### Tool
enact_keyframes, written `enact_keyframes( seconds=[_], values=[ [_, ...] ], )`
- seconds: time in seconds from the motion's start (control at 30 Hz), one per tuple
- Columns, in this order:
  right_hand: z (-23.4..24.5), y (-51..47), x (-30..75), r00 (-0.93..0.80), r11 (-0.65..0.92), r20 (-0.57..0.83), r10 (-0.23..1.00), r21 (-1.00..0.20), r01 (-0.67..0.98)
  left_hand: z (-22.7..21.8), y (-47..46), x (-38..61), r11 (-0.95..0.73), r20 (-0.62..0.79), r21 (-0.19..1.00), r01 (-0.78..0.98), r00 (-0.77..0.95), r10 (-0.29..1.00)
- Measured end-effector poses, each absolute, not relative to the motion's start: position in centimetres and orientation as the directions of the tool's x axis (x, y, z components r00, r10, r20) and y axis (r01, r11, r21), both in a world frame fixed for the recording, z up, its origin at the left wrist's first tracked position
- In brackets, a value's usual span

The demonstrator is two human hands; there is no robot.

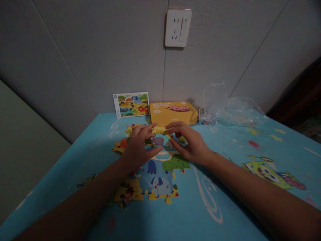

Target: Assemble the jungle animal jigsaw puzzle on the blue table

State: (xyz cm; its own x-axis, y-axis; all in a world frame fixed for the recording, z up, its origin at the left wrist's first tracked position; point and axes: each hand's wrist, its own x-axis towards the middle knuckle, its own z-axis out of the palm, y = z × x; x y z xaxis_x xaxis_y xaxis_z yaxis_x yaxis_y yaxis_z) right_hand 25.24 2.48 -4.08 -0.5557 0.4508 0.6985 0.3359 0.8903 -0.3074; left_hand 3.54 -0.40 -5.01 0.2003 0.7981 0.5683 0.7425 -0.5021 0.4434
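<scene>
A partly joined jigsaw puzzle (pixel 157 180) with elephants, trees and a lion lies on the blue printed tablecloth (pixel 225 201). My left hand (pixel 137 147) rests on the puzzle's upper left part, fingers stretched flat and pressing on the pieces. My right hand (pixel 190 142) lies on the upper right part, fingers extended and curved over the pieces near a purple patch (pixel 157 140). The fingertips of both hands almost meet above the puzzle's top edge. Some pieces are hidden under the palms.
A yellow puzzle box (pixel 173 113) stands behind the hands at the wall. A reference picture card (pixel 131 104) leans on the wall to its left. Crumpled clear plastic bags (pixel 233 108) lie at the back right. A wall socket (pixel 177 28) is above.
</scene>
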Motion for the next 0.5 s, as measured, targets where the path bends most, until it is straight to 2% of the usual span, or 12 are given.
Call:
enact_keyframes(
  seconds=[0.27,0.5],
  values=[
    [-4.04,2.51,25.34,-0.557,0.88,0.684,0.472,-0.327,0.344,-5.17,-0.3,3.47,-0.502,0.568,0.437,0.747,0.204,0.797],
    [-3.96,2.76,25.75,-0.627,0.895,0.644,0.438,-0.245,0.374,-5.36,-0.24,3.45,-0.503,0.557,0.441,0.743,0.212,0.803]
  ],
)
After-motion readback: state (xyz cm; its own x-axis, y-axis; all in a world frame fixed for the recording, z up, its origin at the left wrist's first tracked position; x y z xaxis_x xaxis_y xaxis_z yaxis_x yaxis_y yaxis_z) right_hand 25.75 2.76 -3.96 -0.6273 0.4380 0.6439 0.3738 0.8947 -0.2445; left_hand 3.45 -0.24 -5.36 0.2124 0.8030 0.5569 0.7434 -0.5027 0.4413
